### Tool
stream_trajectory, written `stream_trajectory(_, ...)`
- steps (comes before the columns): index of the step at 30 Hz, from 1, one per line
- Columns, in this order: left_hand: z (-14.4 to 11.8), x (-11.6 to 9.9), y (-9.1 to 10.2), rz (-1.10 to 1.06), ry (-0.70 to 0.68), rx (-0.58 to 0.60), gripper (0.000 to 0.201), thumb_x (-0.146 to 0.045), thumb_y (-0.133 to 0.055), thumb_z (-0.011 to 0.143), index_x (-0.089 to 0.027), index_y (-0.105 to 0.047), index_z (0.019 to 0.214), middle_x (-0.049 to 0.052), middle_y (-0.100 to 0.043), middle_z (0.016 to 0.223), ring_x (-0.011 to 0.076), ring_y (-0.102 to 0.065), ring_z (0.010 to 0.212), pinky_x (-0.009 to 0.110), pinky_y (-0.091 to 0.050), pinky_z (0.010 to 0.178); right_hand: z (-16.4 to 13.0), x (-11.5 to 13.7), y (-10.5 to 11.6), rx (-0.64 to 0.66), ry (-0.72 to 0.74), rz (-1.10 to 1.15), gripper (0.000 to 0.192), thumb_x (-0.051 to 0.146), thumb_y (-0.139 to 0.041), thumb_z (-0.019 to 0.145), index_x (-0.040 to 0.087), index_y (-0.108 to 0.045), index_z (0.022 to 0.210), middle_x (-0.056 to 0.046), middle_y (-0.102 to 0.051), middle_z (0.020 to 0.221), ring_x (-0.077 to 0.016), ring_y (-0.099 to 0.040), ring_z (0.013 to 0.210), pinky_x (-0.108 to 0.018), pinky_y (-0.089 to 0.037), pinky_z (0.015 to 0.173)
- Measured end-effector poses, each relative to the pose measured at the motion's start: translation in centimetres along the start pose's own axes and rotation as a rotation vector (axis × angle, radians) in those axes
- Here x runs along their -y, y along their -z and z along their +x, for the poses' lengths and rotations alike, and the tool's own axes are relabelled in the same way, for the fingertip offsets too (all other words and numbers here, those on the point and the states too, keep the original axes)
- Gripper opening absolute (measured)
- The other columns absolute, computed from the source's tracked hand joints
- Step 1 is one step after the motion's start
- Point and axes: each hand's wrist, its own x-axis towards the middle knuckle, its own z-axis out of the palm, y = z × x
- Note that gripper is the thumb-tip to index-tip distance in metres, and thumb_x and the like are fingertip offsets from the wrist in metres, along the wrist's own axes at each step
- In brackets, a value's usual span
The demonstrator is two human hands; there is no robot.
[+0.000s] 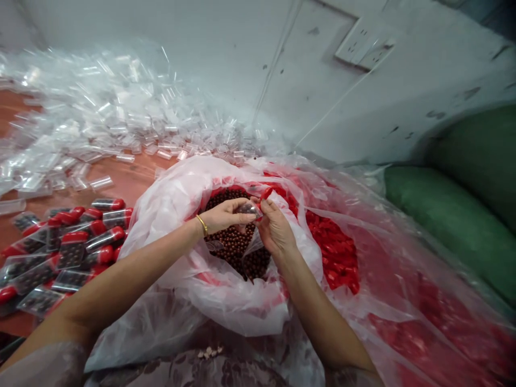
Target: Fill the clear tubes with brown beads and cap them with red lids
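My left hand (228, 213), with a gold bracelet at its wrist, pinches a small clear plastic tube (249, 208) with dark beads inside. My right hand (277, 226) meets it, its fingers closed on a red cap (262, 205) at the tube's right end. Whether the cap is fully seated cannot be made out. Both hands are above an open white plastic bag (157, 220) full of brown beads (231, 239). A piece of clear plastic lies among the beads.
Red-capped tubes of beads (72, 250) lie piled at left on an orange-brown surface (121, 171). Behind them is a heap of clear tubes (108, 102). To the right, a translucent bag holds red caps (332, 250). Green cushions (447, 226) and a wall socket (365, 48) are beyond.
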Motion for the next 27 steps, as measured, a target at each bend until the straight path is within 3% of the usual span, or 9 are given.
stream_trajectory(2, 0.0, 0.0, 0.1, -0.049, -0.015, -0.033, 0.047, -0.046, -0.076, 0.064, -0.013, -0.052, 0.087, -0.005, -0.051, 0.068, 0.0034, -0.05, 0.052, 0.019, -0.045, 0.053, 0.1, -0.3, 0.3, 0.009, 0.042, -0.066, 0.031, 0.038, -0.074, 0.063, 0.023, -0.062, 0.086, 0.001, -0.069, 0.09, -0.0144, -0.064, 0.082, -0.032, -0.051, 0.083)
stream_trajectory(5, 0.0, 0.0, 0.2, -0.114, -0.002, -0.028, 0.045, -0.044, -0.077, 0.064, -0.013, -0.053, 0.087, -0.005, -0.051, 0.067, 0.0042, -0.05, 0.053, 0.02, -0.047, 0.053, 0.1, -0.3, 1.0, 0.015, 0.314, -0.348, 0.041, 0.038, -0.064, 0.075, 0.027, -0.056, 0.113, -0.004, -0.063, 0.117, -0.0176, -0.059, 0.108, -0.038, -0.044, 0.098)
stream_trajectory(10, 0.0, -0.2, 0.6, -0.216, 0.011, -0.019, 0.046, -0.043, -0.079, 0.061, -0.013, -0.055, 0.085, -0.003, -0.055, 0.073, 0.0055, -0.053, 0.055, 0.023, -0.05, 0.055, -0.2, 0.9, 2.4, 0.199, 0.764, -1.049, 0.033, 0.032, -0.043, 0.089, 0.029, -0.059, 0.117, -0.003, -0.048, 0.141, -0.0242, -0.025, 0.141, -0.053, -0.005, 0.116)
stream_trajectory(12, -0.1, -0.3, 0.7, -0.222, 0.015, 0.009, 0.046, -0.044, -0.079, 0.061, -0.013, -0.055, 0.085, -0.001, -0.057, 0.074, 0.0061, -0.054, 0.055, 0.023, -0.05, 0.055, -0.1, 1.3, 2.8, 0.336, 0.831, -1.148, 0.036, 0.03, -0.04, 0.09, 0.028, -0.056, 0.122, -0.003, -0.054, 0.135, -0.0255, -0.032, 0.139, -0.056, 0.0, 0.115)
stream_trajectory(14, -0.2, -0.3, 0.7, -0.205, 0.011, 0.05, 0.046, -0.046, -0.077, 0.064, -0.012, -0.055, 0.086, 0.001, -0.06, 0.076, 0.0067, -0.054, 0.053, 0.023, -0.049, 0.054, 0.1, 1.5, 3.1, 0.402, 0.871, -1.154, 0.036, 0.029, -0.039, 0.09, 0.025, -0.055, 0.123, -0.006, -0.061, 0.123, -0.0246, -0.048, 0.125, -0.054, -0.015, 0.114)
stream_trajectory(16, -0.2, -0.4, 0.7, -0.171, -0.022, 0.056, 0.046, -0.048, -0.074, 0.067, -0.013, -0.053, 0.088, 0.002, -0.062, 0.075, 0.007, -0.054, 0.052, 0.022, -0.046, 0.052, 0.2, 1.3, 3.3, 0.378, 0.863, -1.109, 0.032, 0.03, -0.04, 0.091, 0.022, -0.058, 0.116, -0.008, -0.066, 0.105, -0.0219, -0.059, 0.102, -0.047, -0.038, 0.101)
stream_trajectory(18, -0.1, -0.3, 0.5, -0.092, -0.072, 0.011, 0.046, -0.049, -0.071, 0.069, -0.013, -0.051, 0.09, 0.002, -0.062, 0.073, 0.007, -0.053, 0.052, 0.021, -0.044, 0.052, 0.2, 1.2, 3.5, 0.287, 0.797, -1.019, 0.029, 0.032, -0.039, 0.092, 0.021, -0.06, 0.11, -0.006, -0.063, 0.086, -0.0185, -0.059, 0.08, -0.037, -0.049, 0.079)
stream_trajectory(22, 0.0, 0.0, 0.0, 0.118, -0.119, -0.089, 0.044, -0.043, -0.073, 0.069, -0.013, -0.051, 0.091, -0.001, -0.057, 0.073, 0.0071, -0.051, 0.06, 0.021, -0.042, 0.058, -0.4, 1.5, 3.4, 0.257, 0.575, -0.853, 0.037, 0.037, -0.039, 0.093, 0.022, -0.052, 0.124, 0.001, -0.05, 0.067, -0.0125, -0.046, 0.054, -0.028, -0.044, 0.053)
stream_trajectory(27, 0.2, 0.6, -0.1, 0.291, -0.158, -0.148, 0.032, -0.029, -0.071, 0.067, -0.012, -0.054, 0.089, -0.002, -0.053, 0.077, 0.0089, -0.048, 0.072, 0.021, -0.04, 0.069, -1.3, 2.7, 2.5, 0.394, 0.413, -0.911, 0.049, 0.041, -0.038, 0.093, 0.019, -0.045, 0.136, 0.003, -0.045, 0.062, -0.0106, -0.041, 0.049, -0.026, -0.04, 0.048)
